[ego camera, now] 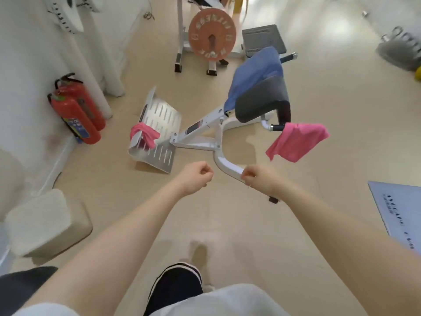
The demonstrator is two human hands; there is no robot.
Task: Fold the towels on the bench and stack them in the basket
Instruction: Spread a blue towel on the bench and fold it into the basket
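Observation:
A white-framed exercise bench (205,135) with a dark grey pad (262,101) stands on the floor ahead. A blue towel (255,71) is draped over the pad's far end. A pink towel (298,142) hangs from the bench's right handle. Another pink towel (144,134) lies bunched on the slotted metal footplate (159,124) at left. My left hand (197,177) and my right hand (257,179) are both held out in front of the bench base, fingers curled closed, holding nothing. No basket is in view.
Two red fire extinguishers (76,108) stand by the left wall. A weight plate on a rack (211,34) is behind the bench, with a grey step (262,39) beside it. A pale box (43,222) sits at lower left, a blue sheet (401,213) at right.

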